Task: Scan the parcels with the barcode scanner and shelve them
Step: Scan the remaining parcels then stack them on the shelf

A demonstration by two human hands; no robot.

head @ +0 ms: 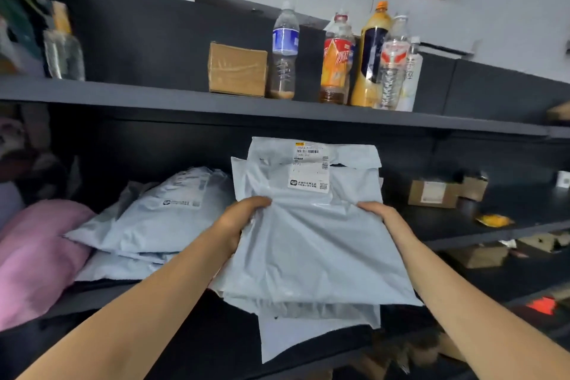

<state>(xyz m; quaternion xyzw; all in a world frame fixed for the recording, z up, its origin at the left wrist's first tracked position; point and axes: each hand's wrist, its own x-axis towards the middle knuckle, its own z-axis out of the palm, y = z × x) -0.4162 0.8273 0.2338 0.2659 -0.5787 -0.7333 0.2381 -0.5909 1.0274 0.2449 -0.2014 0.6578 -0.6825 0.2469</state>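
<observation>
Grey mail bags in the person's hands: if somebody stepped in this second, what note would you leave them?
Left hand: grips the left edge of the stack of grey mail bags.
Right hand: grips the right edge.
Where: the stack is held up in front of the middle shelf, with its label facing the person.
Done: a pile of grey bags already lies on that shelf, beside a pink bag.
Left: set this stack down on the shelf. Whether it has been scanned does not show.
</observation>
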